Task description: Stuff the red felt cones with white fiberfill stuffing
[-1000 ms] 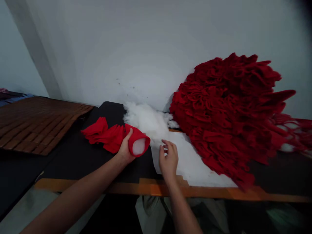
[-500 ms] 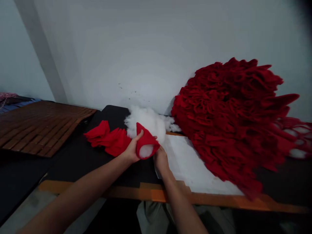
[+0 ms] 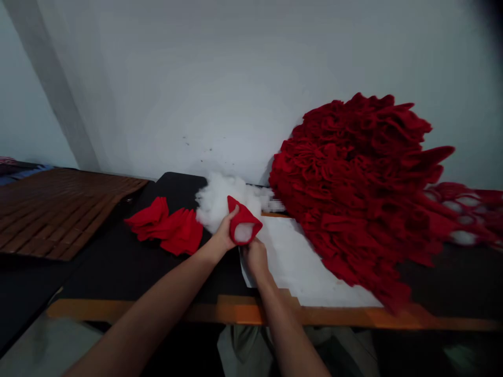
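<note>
My left hand (image 3: 227, 230) is closed on the left side of a small red felt cone-shaped pouch (image 3: 244, 213), thumb on top. Its wide opening faces me and shows white stuffing inside; its pointed end is turned up and away. Just under the lower right rim is my right hand (image 3: 256, 256), with curled fingers whose tips are hidden, so I cannot make out what they hold. Behind the pouch lies a fluffy heap of white fibre stuffing (image 3: 214, 196). Several folded red felt pieces (image 3: 183, 230) lie on the black table to the left.
A tall pile of red felt pieces (image 3: 346, 173) leans against the wall on the right. White sheet (image 3: 291, 256) lies partly under it. Red-and-white bundles (image 3: 463, 220) stand at far right, a brown woven mat (image 3: 63, 209) at left. Orange-brown tape (image 3: 157, 311) runs along the table (image 3: 102, 277) edge.
My right hand has slid down from the pouch's right edge to below its rim. The pouch, still in my left hand, sits slightly higher and further right. The camera view has shifted a little right.
</note>
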Motion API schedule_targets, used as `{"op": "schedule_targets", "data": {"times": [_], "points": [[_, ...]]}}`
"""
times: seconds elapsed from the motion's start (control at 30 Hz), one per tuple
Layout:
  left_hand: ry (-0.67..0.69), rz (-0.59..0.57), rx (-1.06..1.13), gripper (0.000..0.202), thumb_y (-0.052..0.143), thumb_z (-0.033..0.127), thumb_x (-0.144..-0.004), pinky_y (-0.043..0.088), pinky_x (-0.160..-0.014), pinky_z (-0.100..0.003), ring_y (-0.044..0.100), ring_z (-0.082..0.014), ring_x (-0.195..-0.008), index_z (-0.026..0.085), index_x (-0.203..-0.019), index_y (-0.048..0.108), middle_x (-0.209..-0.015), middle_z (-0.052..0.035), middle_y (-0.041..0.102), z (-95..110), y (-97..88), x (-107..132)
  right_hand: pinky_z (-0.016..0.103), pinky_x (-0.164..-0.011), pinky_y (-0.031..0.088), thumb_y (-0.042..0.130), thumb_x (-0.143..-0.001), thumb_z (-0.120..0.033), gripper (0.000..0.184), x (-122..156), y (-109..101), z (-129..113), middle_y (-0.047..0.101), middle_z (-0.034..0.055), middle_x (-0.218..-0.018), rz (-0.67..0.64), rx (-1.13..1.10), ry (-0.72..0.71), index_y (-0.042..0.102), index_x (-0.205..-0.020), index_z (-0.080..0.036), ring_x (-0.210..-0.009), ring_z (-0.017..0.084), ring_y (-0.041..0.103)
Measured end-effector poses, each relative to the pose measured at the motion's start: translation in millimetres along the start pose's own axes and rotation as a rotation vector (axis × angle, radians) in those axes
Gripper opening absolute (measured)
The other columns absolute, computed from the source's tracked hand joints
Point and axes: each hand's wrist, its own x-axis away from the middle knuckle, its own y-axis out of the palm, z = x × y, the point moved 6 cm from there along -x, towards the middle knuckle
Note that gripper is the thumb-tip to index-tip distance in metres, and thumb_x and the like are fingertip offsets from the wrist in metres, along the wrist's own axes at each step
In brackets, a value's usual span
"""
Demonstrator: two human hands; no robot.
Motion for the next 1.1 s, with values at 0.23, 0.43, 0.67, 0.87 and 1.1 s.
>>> {"op": "schedule_targets", "data": {"times": [0.23,0.43,0.67,0.87,1.1], "points": [[-0.002,0.074,-0.043,0.022,0.057,0.034,-0.073,0.050,-0.060,-0.030,0.060,-0.0163,-0.052,0.012,-0.073,0.057,-0.061,-0.0049,0.064,-2.4,-12.3,-11.0,0.022,-0.049,0.041,0.056,-0.069,-0.035,0.022,38.0,-49.1,-0.6,0.057,-0.0016,-0.053,-0.002,-0.540,0.236,0.059,-0.076,-0.014,-0.048,0.011,0.050],[-0.017,0.006,-0.044,0.032,0.057,0.040,-0.072,0.050,-0.068,-0.035,0.064,-0.0221,-0.067,0.009,-0.082,0.060,-0.074,-0.0109,0.067,-11.3,6.2,8.8,0.030,-0.067,0.048,0.059,-0.069,-0.031,0.024,57.1,-89.1,-22.6,0.064,0.0034,-0.069,0.235,-0.526,0.153,0.060,-0.087,-0.015,-0.067,0.016,0.059],[-0.004,-0.064,-0.099,0.040,0.049,0.039,-0.079,0.048,-0.074,-0.030,0.064,-0.0197,-0.072,0.005,-0.094,0.061,-0.078,-0.0137,0.067,-27.3,28.0,50.9,0.047,-0.093,0.039,0.035,-0.076,-0.009,0.040,55.1,-48.9,-70.1,0.056,0.0149,-0.108,0.436,0.117,-0.265,0.054,-0.111,-0.012,-0.109,0.024,0.044],[0.051,-0.125,-0.118,0.034,0.057,0.032,-0.075,0.040,-0.091,-0.034,0.062,-0.0209,-0.084,0.006,-0.095,0.062,-0.087,-0.0129,0.067,-24.7,25.7,76.8,0.044,-0.094,0.040,0.039,-0.078,-0.009,0.046,52.0,-31.5,-91.9,0.051,0.0134,-0.117,0.234,0.108,-0.441,0.045,-0.123,-0.014,-0.115,0.023,0.040],[0.005,-0.051,-0.047,0.032,0.056,0.036,-0.076,0.046,-0.081,-0.028,0.063,-0.0180,-0.077,0.006,-0.088,0.062,-0.082,-0.0110,0.067,-7.5,5.8,78.9,0.042,-0.094,0.041,0.036,-0.077,-0.004,0.047,58.3,-33.8,-102.5,0.048,0.0148,-0.118,0.165,0.114,-0.424,0.045,-0.122,-0.013,-0.114,0.022,0.042]]}}
